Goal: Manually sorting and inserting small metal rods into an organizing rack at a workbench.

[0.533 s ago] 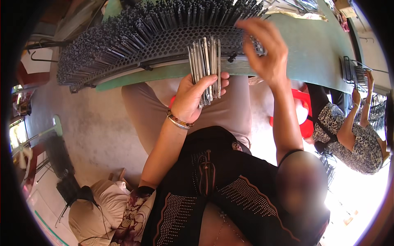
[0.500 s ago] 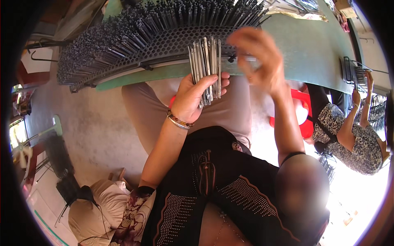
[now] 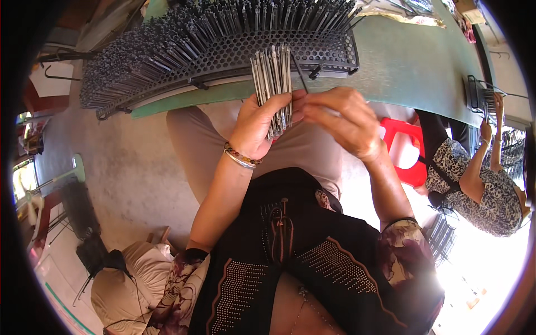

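Here, a bundle of thin metal rods [image 3: 273,84] clamped in the left hand [image 3: 258,125], fingers wrapped around the lower part, rods standing nearly upright with the long axis running away from the body, upper ends fanning slightly toward the perforated rack [image 3: 234,47] just beyond the hands. Right hand [image 3: 340,120] just beside the left, fingertips pinched together on one single dark rod [image 3: 300,70] at the edge of the bundle. Probably light and stiff, smooth and a bit slippery, easy to scatter if loosely held; best taken low, near the bottom ends, with a firm closed grip. Rack resting on the green worktop [image 3: 413,61], already full of many rods. Farther right of the hands, a red stool [image 3: 405,148] and another person [image 3: 474,178] at work.
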Motion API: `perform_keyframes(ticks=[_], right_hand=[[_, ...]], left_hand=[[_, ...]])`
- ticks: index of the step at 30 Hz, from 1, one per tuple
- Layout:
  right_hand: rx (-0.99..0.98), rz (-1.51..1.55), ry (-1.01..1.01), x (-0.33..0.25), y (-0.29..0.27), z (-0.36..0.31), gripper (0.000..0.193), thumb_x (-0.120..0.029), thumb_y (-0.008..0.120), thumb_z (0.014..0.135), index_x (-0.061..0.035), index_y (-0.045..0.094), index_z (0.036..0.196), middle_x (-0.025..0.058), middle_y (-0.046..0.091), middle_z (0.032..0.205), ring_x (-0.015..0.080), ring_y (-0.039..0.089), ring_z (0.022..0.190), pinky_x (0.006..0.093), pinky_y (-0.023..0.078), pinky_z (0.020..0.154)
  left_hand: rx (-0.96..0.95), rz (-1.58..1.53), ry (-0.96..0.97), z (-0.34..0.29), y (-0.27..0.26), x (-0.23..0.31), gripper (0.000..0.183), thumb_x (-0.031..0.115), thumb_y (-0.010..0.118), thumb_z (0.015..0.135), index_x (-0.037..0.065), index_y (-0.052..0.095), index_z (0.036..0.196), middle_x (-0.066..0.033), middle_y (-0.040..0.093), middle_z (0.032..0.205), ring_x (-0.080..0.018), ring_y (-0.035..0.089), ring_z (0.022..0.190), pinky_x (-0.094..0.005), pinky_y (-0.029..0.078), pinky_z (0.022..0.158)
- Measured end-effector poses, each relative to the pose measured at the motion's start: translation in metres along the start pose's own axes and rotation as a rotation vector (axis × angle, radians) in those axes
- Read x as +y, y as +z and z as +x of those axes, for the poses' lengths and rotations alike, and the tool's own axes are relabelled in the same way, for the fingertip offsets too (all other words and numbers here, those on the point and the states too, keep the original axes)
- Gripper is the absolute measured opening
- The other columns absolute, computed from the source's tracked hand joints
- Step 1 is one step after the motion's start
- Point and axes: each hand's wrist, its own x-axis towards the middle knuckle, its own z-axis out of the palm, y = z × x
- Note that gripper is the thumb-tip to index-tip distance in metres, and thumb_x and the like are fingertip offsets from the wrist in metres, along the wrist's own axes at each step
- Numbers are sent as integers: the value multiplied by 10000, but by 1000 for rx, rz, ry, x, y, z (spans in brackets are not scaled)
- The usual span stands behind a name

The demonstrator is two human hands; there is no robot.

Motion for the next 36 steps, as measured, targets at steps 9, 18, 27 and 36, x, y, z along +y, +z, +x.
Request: perform_keyframes(ticks=[9, 18, 27, 36], right_hand=[[362, 600, 896, 23, -27, 24, 210, -121, 624, 878, 52, 660, 992, 98, 676, 867, 111, 597, 720, 223, 479, 689], [149, 810, 1095, 44, 22, 13, 269, -161, 646, 870, 19, 636, 1070, 58, 672, 839, 81, 590, 692, 217, 471, 627], [98, 813, 1158, 30, 22, 7, 249, -161, 682, 840, 11, 643, 1016, 34, 663, 819, 64, 569, 696, 204, 428, 591], [368, 655, 933, 48, -29, 16, 201, -137, 609, 886, 18, 646, 1007, 100, 682, 891, 103, 583, 741, 243, 461, 684]], left_hand=[[73, 117, 97, -8, -3, 1, 225, 71, 574, 861, -54, 569, 1048, -154, 647, 1017, -214, 649, 904, -344, 568, 745], [-72, 173, -23, -14, 5, -1, 255, 68, 556, 880, -23, 551, 1118, -133, 655, 979, -199, 652, 848, -319, 565, 730], [-104, 280, 38, -10, 11, -4, 284, 71, 566, 874, -21, 536, 1141, -132, 653, 977, -190, 649, 829, -311, 555, 708], [35, 149, 45, 0, 15, -6, 272, 89, 586, 871, -32, 533, 1109, -155, 646, 1029, -213, 645, 926, -332, 557, 757]])
